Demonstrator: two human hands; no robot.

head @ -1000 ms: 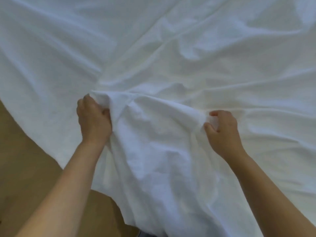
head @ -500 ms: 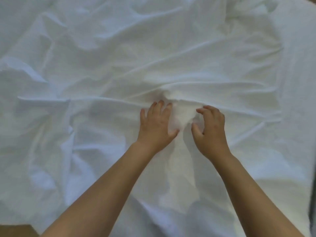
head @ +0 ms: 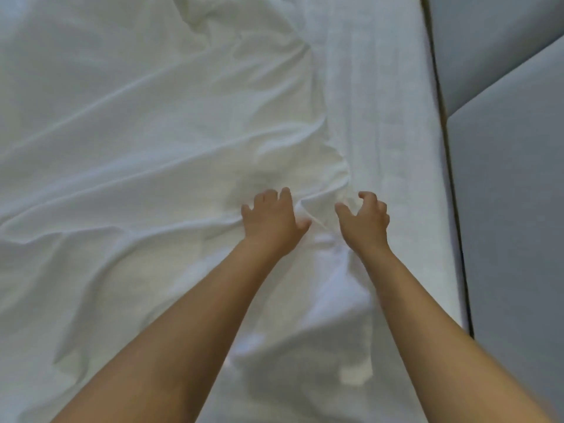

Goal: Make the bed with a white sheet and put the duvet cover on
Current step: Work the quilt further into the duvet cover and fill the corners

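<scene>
A wrinkled white sheet (head: 137,141) is spread over the bed and fills most of the view. Its bunched edge (head: 332,166) runs along a bare strip of textured white mattress (head: 387,117) on the right. My left hand (head: 271,221) rests flat on the sheet with fingers spread, its thumb against a small raised fold (head: 314,215). My right hand (head: 364,222) hovers just right of that fold, at the sheet's edge, with thumb and fingers loosely curved and apart and nothing held. No duvet cover can be told apart.
Grey padded panels (head: 506,209) stand along the right side, past the mattress edge, with a dark gap (head: 451,178) between them and the bed. The sheet runs on to the left and top of the view.
A second ago both hands gripped a raised fold of sheet at the bed's edge. They have let go and moved closer together, and the view has swung right onto the mattress and grey panels.
</scene>
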